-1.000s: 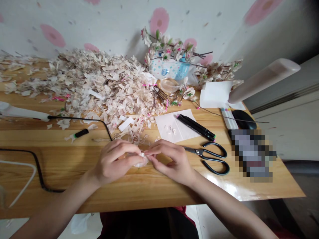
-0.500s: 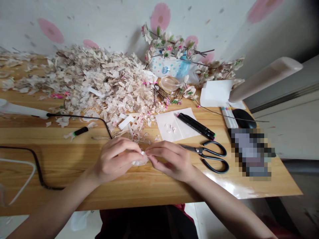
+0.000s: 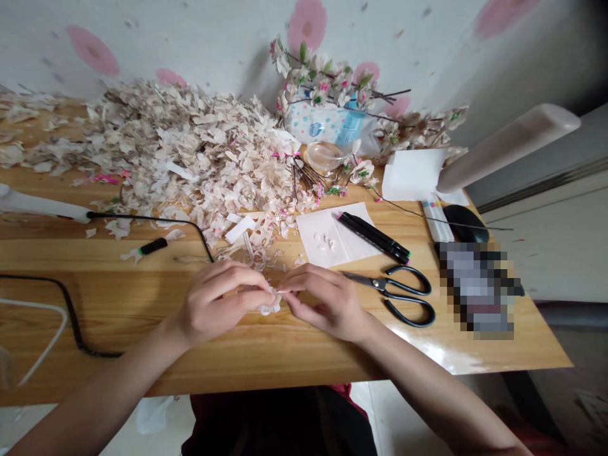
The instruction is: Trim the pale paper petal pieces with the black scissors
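Between my two hands, above the front of the table, is a small whitish petal flower [image 3: 270, 308], partly hidden by fingers. My left hand [image 3: 227, 296] pinches it from the left with thumb and fingertips. From the right, my right hand [image 3: 325, 299] pinches at its edge, fingertips nearly meeting those of the left. Just beyond lies a big heap of pale cut petals [image 3: 204, 145]. Black-handled scissors [image 3: 380, 284] rest to the right of my right hand. Behind them, a pale sheet [image 3: 327, 240] carries several tiny petals and black markers [image 3: 374, 237].
Flower branches [image 3: 332, 88] lie over a tissue pack [image 3: 318, 121] by the wall. A clear round dish [image 3: 323, 156] sits before it. At right are a black mouse [image 3: 465, 224], white papers [image 3: 413, 174] and a blurred-out object [image 3: 477, 288]. A black cable [image 3: 71, 316] crosses the left side.
Both hands stay together at nearly the same spot. The flower has turned a little between the fingertips, showing more ruffled petals below. The whole view has shifted slightly.
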`<act>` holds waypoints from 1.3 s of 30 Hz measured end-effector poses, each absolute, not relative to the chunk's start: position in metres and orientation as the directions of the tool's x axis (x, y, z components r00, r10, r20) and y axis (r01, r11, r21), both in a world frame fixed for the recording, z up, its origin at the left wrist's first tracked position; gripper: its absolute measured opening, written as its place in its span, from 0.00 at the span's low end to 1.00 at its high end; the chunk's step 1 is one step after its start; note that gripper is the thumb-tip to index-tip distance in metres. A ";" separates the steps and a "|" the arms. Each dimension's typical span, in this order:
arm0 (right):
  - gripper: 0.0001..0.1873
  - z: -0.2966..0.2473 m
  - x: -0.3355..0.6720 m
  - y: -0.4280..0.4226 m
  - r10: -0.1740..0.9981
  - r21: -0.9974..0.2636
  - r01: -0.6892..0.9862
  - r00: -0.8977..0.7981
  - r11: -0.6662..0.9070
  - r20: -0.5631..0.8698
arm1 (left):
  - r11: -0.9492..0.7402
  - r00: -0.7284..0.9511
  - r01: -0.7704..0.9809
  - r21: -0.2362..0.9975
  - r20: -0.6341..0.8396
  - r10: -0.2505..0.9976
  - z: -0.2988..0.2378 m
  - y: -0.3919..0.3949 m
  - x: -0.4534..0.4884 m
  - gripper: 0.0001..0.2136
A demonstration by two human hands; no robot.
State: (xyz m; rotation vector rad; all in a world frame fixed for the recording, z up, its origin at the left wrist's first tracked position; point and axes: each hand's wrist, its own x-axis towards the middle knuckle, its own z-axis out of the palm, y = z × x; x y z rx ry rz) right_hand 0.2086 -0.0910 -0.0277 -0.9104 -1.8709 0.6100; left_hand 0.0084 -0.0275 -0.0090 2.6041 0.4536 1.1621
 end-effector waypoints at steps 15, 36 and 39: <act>0.03 -0.027 0.208 -0.091 0.962 -0.992 0.019 -0.249 0.123 0.114 | -0.925 0.631 0.165 0.344 0.684 0.367 -0.010 -0.029 0.007 0.05; 0.12 -0.029 0.200 -0.088 0.811 -0.614 -0.534 -0.441 -0.582 -0.384 | -0.951 0.648 0.216 0.221 0.696 0.309 -0.010 -0.031 0.002 0.04; 0.11 -0.030 0.200 -0.089 0.797 -0.578 -0.550 -0.455 -0.603 -0.398 | -0.952 0.644 0.223 0.211 0.701 0.306 -0.008 -0.030 0.005 0.03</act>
